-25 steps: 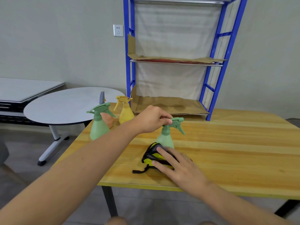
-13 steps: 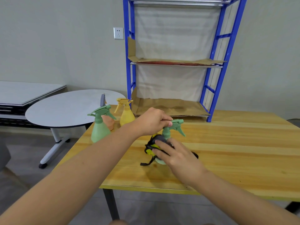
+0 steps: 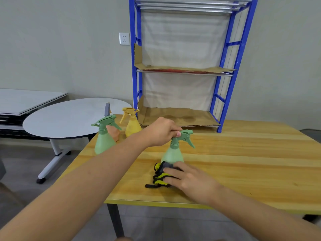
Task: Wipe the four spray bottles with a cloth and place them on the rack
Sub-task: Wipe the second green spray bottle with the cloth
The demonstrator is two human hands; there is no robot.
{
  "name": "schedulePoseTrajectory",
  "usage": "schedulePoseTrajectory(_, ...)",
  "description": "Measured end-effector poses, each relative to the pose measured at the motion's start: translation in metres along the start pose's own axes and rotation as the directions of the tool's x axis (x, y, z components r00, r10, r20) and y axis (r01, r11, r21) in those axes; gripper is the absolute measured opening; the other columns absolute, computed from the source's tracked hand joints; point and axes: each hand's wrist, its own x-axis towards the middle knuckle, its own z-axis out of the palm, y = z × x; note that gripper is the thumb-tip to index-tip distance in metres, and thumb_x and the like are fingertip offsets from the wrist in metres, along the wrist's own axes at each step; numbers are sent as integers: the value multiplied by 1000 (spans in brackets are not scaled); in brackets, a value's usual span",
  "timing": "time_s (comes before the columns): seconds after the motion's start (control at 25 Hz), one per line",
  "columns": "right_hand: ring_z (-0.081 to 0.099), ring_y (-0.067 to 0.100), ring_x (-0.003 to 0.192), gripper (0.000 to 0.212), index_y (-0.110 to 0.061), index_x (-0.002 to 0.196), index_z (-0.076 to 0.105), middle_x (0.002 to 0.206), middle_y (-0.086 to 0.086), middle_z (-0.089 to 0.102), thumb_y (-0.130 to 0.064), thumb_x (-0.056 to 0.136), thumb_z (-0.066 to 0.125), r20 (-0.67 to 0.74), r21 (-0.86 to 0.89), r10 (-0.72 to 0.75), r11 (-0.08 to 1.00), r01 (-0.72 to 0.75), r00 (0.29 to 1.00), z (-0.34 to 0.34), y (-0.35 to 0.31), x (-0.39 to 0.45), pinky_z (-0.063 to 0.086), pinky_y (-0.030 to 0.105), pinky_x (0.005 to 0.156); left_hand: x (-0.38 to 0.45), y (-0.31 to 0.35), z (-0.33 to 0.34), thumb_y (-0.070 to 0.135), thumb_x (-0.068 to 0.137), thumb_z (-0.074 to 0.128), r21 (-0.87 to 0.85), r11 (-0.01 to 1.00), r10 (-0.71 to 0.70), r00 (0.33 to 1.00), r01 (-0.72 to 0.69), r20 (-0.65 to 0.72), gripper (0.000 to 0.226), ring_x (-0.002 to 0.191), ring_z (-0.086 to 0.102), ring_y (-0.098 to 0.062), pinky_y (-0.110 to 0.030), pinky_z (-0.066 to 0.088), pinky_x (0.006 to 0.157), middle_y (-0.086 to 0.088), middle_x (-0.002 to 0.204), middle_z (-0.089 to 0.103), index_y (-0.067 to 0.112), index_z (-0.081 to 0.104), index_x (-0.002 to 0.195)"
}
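1. Since the frame half a second earlier, the right hand and the cloth have dropped from the belly of the near green spray bottle to its base, so the bottle's body now shows in full.
2. Head view, hands: the left hand grips the top of the near green spray bottle's trigger head, fingers curled round it, thumbnail showing at the front. The right hand's fingers lie fairly straight and close together, pressing the black-and-yellow cloth against the bottle's foot and the wooden table.
3. Head view, task objects: the near green spray bottle stands upright on the table, nozzle pointing right. A second green spray bottle, an orange spray bottle mostly hidden behind it, and a yellow spray bottle stand grouped at the table's far left corner, unchanged from before.
4. Head view, rack: the blue rack stands on the table's far edge, its shelves lined with brown cardboard.
5. Writing: no label or brand is legible on any bottle.
6. Surroundings: a white wall socket sits left of the rack; a round grey table stands beyond.
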Motion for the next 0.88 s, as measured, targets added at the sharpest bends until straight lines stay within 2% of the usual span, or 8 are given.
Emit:
schedulePoseTrajectory(0.08,55,25,110,39,-24,125,61,138,-2,56,-9,88,61,-88,21,78,997,-76,993,-11,16,-3,55,34,83,-1,0,0,24,101,58,6,1000,8,1000,-8,-9,31,79,57,-29,-43,47,80,-14,83,63,2,64,81)
schedulePoseTrajectory(0.2,52,29,119,44,-21,130,61,144,-1,52,-5,89,66,-203,49,194,981,-188,960,-16,29,-17,52,38,92,-5,0,-1,25,101,58,-2,1000,19,1000,-19,-12,28,81,59,-25,-39,48,80,-10,84,65,3,68,87)
schedulePoseTrajectory(0.4,49,26,125,36,-25,127,58,147,-6,48,-7,97,50,-111,58,-32,998,39,993,7,24,-53,52,38,92,-10,4,1,22,101,58,-28,999,30,999,-31,-30,21,86,59,-23,-38,47,82,-7,89,67,8,74,100)
schedulePoseTrajectory(0.48,52,28,123,38,-21,128,61,147,-5,49,-4,95,55,-183,101,80,993,-62,980,-1,39,-46,50,38,97,-8,4,4,24,102,57,-1,999,34,999,-34,-37,23,87,59,-25,-41,48,83,-9,90,67,8,73,101)
schedulePoseTrajectory(0.6,53,29,117,37,-19,129,63,147,-5,49,-5,95,59,-282,177,280,955,-237,918,-1,46,-39,50,37,94,-7,5,6,26,102,57,2,999,36,998,-36,-52,23,88,60,-24,-41,48,83,-8,92,68,12,75,104)
schedulePoseTrajectory(0.76,52,26,114,33,-22,121,61,141,-7,53,-5,92,60,-158,175,71,984,-43,985,19,21,-60,53,37,88,-11,3,6,26,101,59,-24,1000,9,997,-11,-79,22,90,61,-26,-38,48,83,-8,95,69,15,76,110)
schedulePoseTrajectory(0.8,52,25,115,34,-22,121,62,141,-7,54,-4,92,59,-155,184,75,982,-46,985,15,25,-59,54,37,89,-12,2,6,26,101,59,-27,1000,3,996,-5,-87,23,91,61,-25,-37,48,83,-8,96,69,15,76,112)
schedulePoseTrajectory(0.88,52,27,116,37,-20,124,64,142,-6,53,-2,91,60,-199,238,207,958,-158,958,6,37,-52,52,36,93,-13,2,7,28,101,59,-22,1000,2,995,-5,-98,24,90,62,-24,-39,49,84,-7,95,70,15,76,112)
